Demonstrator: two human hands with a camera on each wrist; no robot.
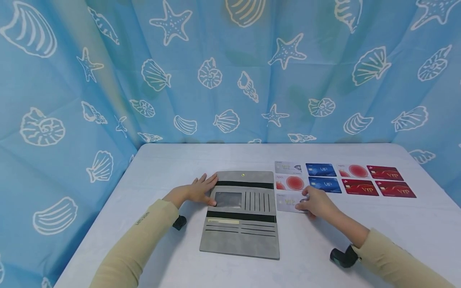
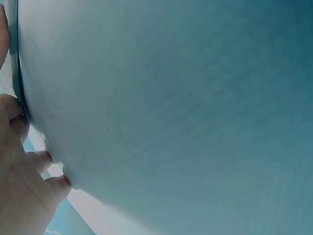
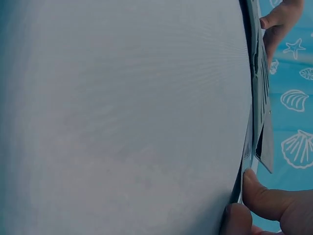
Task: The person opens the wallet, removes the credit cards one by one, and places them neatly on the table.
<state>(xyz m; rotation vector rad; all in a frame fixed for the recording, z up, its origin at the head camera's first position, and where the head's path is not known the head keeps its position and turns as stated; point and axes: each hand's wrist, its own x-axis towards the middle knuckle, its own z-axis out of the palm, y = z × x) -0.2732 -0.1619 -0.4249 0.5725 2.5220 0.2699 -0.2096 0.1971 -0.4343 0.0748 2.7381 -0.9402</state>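
Note:
A grey wallet [image 1: 239, 240] lies unfolded on the table, showing card slots, a clear window and two dark pocket openings. My left hand [image 1: 199, 191] rests at its upper left edge with fingers spread; in the left wrist view the fingertips [image 2: 59, 186] touch the tabletop. To the right of the wallet, my right hand [image 1: 318, 202] pinches the right end of a silver VIP card [image 1: 286, 202]. The right wrist view has the thumb [image 3: 264, 196] on one face of that card [image 3: 248, 142] and a finger on the other.
Beyond the silver card lie a white card with a red circle [image 1: 288, 183] and another silver card [image 1: 284, 167]. Further right are blue VIP cards [image 1: 324, 185], red VIP cards [image 1: 360, 187] and another red-circle card [image 1: 353, 171]. A shell-patterned blue curtain [image 1: 216, 96] hangs behind the white table [image 1: 144, 176].

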